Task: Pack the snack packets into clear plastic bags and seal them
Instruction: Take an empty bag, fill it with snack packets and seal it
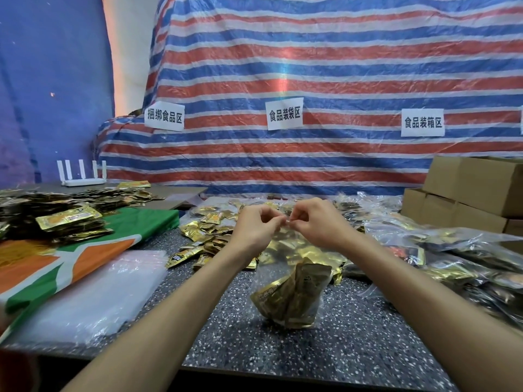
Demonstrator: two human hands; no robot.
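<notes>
Head view: both hands raised over the speckled table [353, 343]. Left hand [256, 226] and right hand [317, 222] meet fingertip to fingertip, each pinching the top edge of a clear bag [285, 267]. The bag hangs between the forearms, gold packets [291, 298] bunched at its bottom, just above the tabletop. Loose packets [206, 233] lie beyond the hands. Flat empty bags [93, 295] stacked left; filled bags [441, 250] piled right, near cardboard boxes [469, 190].
</notes>
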